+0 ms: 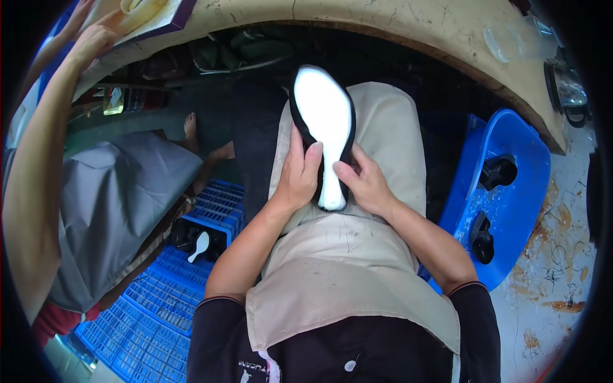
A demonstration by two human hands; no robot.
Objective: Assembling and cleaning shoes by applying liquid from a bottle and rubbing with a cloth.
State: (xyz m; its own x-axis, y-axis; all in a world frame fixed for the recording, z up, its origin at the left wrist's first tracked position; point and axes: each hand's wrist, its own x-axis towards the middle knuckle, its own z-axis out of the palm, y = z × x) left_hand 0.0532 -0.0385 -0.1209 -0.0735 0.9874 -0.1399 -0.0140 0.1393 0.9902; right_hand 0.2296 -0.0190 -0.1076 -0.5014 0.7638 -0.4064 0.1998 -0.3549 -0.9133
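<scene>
A black-edged shoe (325, 115) with a bright white sole-shaped face turned up is held above my lap, its wide end pointing away from me. My left hand (299, 171) grips its left side at the narrow waist, thumb resting along the edge. On the opposite side my right hand (369, 182) closes on it, with the thumb over the white face near the narrow end. The fingers underneath are partly hidden. Beneath the shoe lies the beige apron (389, 127) over my legs.
At right, a blue tub (539, 150) holds black shoes (483, 239). Blue crates (159, 306) stand at left, with black shoes and a white sole-shaped piece (202, 244). A co-worker's arm (45, 159) reaches toward the worktable (415, 19), where a clear plastic container (520, 39) stands.
</scene>
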